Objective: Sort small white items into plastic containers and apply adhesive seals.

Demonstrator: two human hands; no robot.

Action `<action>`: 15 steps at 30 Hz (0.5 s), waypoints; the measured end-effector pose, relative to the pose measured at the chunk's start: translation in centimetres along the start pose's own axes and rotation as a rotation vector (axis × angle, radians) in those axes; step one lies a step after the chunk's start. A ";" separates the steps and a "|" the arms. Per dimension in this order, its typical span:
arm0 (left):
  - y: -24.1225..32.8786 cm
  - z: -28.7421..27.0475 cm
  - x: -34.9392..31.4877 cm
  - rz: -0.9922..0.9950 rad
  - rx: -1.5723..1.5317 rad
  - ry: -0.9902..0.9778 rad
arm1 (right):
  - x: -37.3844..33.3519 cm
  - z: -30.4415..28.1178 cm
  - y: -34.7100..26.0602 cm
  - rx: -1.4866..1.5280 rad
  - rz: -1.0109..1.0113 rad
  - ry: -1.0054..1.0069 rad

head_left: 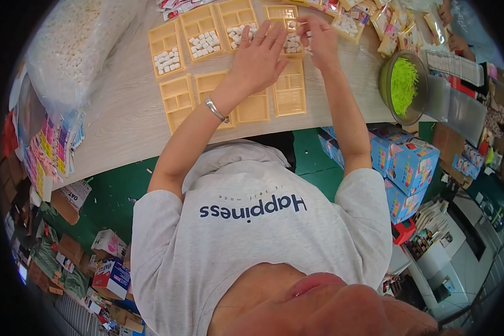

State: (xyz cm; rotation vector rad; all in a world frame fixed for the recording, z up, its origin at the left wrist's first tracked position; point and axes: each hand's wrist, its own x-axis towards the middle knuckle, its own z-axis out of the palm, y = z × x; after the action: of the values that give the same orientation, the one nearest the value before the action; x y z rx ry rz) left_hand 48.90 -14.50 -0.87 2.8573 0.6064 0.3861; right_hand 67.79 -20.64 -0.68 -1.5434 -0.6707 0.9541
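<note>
Nearest the camera, down at the bottom edge: a bit of the wearer's own neck (241, 291), then one pale grey T-shirt (263, 241) with dark lettering. Two bare forearms reaching up from there, one silvery bracelet (215, 111) on the left wrist.

On the pale wooden table (123, 112): eight yellow trays (290, 102), two rows of four, all split into compartments. Far row: white pieces (204, 45) in all four, too many and too tiny for an honest count. Near row: four more, a couple partly covered by the left arm.

Left hand (257, 61): palm down, fingers long and slightly spread, over the third and fourth far trays. Pretty open; can't tell about any grip under the fingertips. Right hand (322, 45): half curled, thumb and index close together, just beside the fourth far tray. Can't tell about anything pinched in there.

Also on the table: one big clear bag (67, 45) of white bits at upper left, one bowl (422, 95) of green shreds (403, 81) at right, plus a heap of wrapped packets (395, 28), too overlapped for counting. Below the right side, at least three blue boxes (411, 159).
</note>
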 end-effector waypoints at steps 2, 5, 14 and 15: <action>0.0 0.9 -0.2 0.027 0.011 -0.015 | -0.6 -1.3 -1.4 0.333 0.107 0.117; 0.0 1.3 0.1 0.079 0.022 -0.039 | -2.2 -4.2 -2.2 0.818 0.169 0.033; -1.2 -2.5 -4.3 -0.064 -0.071 0.054 | -11.0 2.1 0.7 -0.110 -0.105 -0.023; -0.9 -2.4 -5.6 -0.074 0.007 -0.027 | -11.7 2.2 1.4 -0.107 -0.099 -0.022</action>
State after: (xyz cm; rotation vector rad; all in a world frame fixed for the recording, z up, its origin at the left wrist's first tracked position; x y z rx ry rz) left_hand 42.93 -15.69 0.01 2.8325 0.7069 0.3335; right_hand 59.81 -29.55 0.30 -1.5803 -0.8180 0.8743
